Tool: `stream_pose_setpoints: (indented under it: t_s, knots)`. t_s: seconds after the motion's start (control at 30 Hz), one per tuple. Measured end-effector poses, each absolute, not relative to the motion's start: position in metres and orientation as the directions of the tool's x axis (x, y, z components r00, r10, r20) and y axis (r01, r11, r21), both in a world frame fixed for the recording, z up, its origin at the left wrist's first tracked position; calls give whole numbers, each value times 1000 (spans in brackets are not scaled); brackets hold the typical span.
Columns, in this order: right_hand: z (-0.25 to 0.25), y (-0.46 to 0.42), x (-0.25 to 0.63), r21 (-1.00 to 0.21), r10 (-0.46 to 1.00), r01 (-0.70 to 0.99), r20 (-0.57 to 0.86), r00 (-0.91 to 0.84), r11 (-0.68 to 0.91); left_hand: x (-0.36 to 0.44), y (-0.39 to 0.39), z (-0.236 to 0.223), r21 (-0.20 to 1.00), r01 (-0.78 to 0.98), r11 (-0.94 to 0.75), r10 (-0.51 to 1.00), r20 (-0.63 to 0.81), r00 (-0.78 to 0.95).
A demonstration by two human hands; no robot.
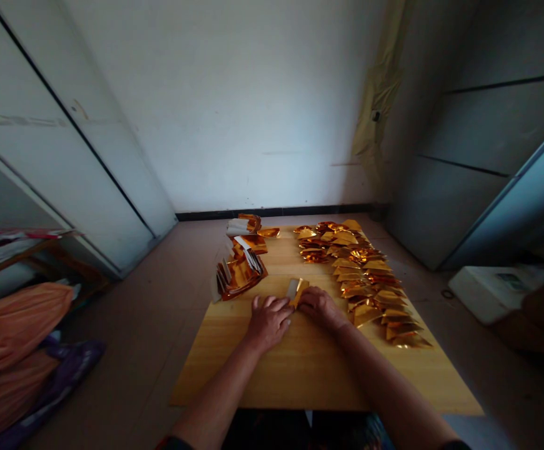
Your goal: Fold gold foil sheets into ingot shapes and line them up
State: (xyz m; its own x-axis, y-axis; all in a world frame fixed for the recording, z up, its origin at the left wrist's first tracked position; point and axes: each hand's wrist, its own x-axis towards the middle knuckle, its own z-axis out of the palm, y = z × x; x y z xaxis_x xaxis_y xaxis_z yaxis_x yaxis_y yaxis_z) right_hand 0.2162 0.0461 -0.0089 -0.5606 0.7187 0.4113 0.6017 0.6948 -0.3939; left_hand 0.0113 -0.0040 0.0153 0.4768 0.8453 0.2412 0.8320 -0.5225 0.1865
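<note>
A small sheet of gold foil paper, partly folded with a pale strip showing along its left, lies on the wooden table between my hands. My left hand rests palm down with its fingers apart, the fingertips at the sheet's lower left edge. Curled fingers of my right hand grip the sheet's right edge. To the left are loose stacks of gold foil sheets, pale on their backs. Rows of folded gold foil pieces cover the table's right side. Part of the sheet is hidden under my fingers.
The wooden table stands before a white wall. Pale cabinets rise on the left, grey ones on the right. Orange cloth hangs at the left; a white box sits on the floor at the right.
</note>
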Motion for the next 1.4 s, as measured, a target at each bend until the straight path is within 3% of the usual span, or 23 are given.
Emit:
stream_pose_setpoints:
  t_s: [0.37,1.0,1.4]
  knots:
    - [6,45,198,-463,927,803,181,-330,376,4,-7,4,135,824,-550,830,205,519]
    - [18,41,191,-436,952,848,94,-291,302,5,-12,11,214,804,-554,832,186,523]
    - [20,40,188,-362,966,897,57,-252,255,6,-11,5,165,820,-548,833,199,517]
